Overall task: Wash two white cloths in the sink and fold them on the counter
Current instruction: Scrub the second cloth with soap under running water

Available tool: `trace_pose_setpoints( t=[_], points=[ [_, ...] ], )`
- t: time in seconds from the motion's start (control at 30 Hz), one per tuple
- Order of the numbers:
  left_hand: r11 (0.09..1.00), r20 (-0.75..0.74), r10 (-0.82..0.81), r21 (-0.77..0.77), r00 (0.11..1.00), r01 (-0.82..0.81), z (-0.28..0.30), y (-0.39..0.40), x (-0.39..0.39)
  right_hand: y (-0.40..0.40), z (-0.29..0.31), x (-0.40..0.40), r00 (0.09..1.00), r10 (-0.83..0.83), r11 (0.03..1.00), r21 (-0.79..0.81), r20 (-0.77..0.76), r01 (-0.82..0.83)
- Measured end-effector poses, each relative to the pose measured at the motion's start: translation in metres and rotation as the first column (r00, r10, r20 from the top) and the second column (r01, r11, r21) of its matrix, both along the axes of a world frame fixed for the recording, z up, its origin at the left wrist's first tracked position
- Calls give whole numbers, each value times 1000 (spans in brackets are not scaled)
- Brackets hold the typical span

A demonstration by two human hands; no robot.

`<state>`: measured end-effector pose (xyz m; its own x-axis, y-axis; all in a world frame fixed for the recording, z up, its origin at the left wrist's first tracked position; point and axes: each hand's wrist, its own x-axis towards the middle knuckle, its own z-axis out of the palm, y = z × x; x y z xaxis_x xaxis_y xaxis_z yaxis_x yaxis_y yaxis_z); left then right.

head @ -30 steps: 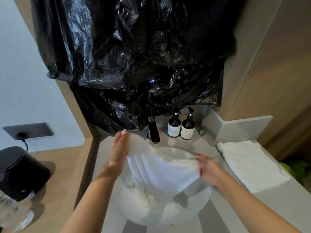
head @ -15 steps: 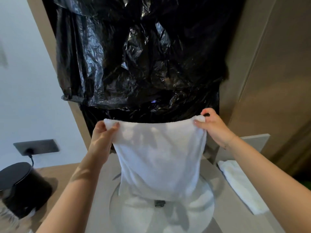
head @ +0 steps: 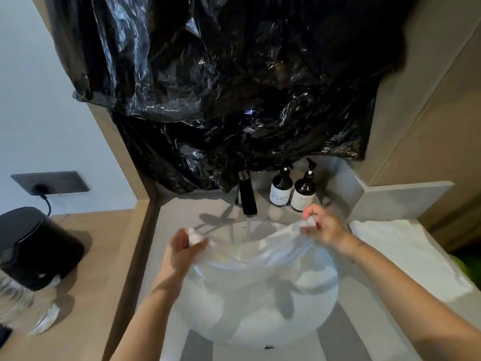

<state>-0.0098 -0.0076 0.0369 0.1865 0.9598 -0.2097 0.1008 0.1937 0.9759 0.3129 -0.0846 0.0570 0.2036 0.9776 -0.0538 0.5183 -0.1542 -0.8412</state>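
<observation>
A white cloth (head: 256,252) hangs blurred over the round white sink (head: 260,327), stretched between both hands. My left hand (head: 182,252) pinches its left corner. My right hand (head: 324,226) pinches its right corner, just in front of the bottles. A thin stream of water falls from the black faucet (head: 247,195) behind the cloth's top edge. A second white cloth (head: 406,252) lies spread flat on the grey counter (head: 364,316) to the right of the sink.
Two dark pump bottles (head: 292,188) stand behind the sink, right of the faucet. Black plastic sheeting (head: 221,87) covers the wall above. On the wooden shelf at left sits a black round appliance (head: 33,246), plugged into a wall socket (head: 49,182).
The cloth was raised and held up flat by its top corners, then dropped low again over the sink. Both hands came down with it, and the cloth now sags between them.
</observation>
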Motion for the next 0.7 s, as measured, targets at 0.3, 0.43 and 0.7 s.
trace_pose_setpoints(
  t=[0.3, 0.43, 0.7],
  points=[
    [985, -775, -167, -113, 610, 127, -124, 22, 32, 20, -132, -3, 733, 213, 949, -317, 646, 4],
    [956, -934, -141, -44, 327, 289, -160, 7, 62, 15, -187, -29, 775, 228, 969, -212, 589, -124],
    [717, -938, -216, 35, 270, 696, -245, 1, 82, 18, -272, -65, 749, 420, 869, -465, 512, -170]
  ],
)
